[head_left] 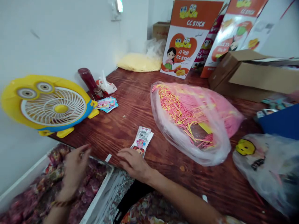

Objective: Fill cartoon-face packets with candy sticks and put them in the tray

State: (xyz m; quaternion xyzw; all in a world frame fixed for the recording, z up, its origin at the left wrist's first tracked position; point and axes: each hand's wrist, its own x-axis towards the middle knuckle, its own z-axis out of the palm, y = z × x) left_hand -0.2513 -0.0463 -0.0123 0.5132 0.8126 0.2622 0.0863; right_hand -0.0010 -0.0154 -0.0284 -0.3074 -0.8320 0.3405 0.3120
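Note:
My left hand (74,171), blurred by motion, hovers over the near edge of a white box (102,183) packed with small wrapped pieces (25,199) in purplish clear wrapping. Its fingers look bent but apart, and I see nothing between them. My right hand (135,163) lies palm down at the table's near edge, fingers loosely stretched over the lower end of a few printed sachets (141,140). These are white with pink lettering and a cartoon face, overlapping one another. Left of that hand, a small white strip (108,158) lies on the wooden table (126,93).
A clear bag of pink and yellow sticks (177,112) gapes open on the right. A yellow cartoon fan (53,105) stands at left beside blue sachets (108,104) and a dark red bottle (87,79). Printed cartons (187,40), a cardboard box (252,77) and a plastic bag (268,168) surround the table.

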